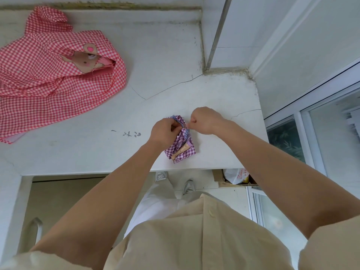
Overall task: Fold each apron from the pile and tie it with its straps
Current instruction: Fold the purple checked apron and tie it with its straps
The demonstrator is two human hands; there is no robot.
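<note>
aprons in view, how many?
2. Purple checked apron, folded small near the counter's front edge, gripped by both hands; red checked apron lying loose at far left. Others may be out of frame.

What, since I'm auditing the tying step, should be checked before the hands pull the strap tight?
1. Purple apron folded into a compact bundle: ok.
2. Left hand pinches the strap at the bundle's top: ok.
3. Right hand pinches the strap from the other side: ok.
4. Knot formed: cannot tell, the hands hide it.
5. Bundle lies wholly on the counter: ok.
6. Red apron lies apart, unfolded: ok.
</note>
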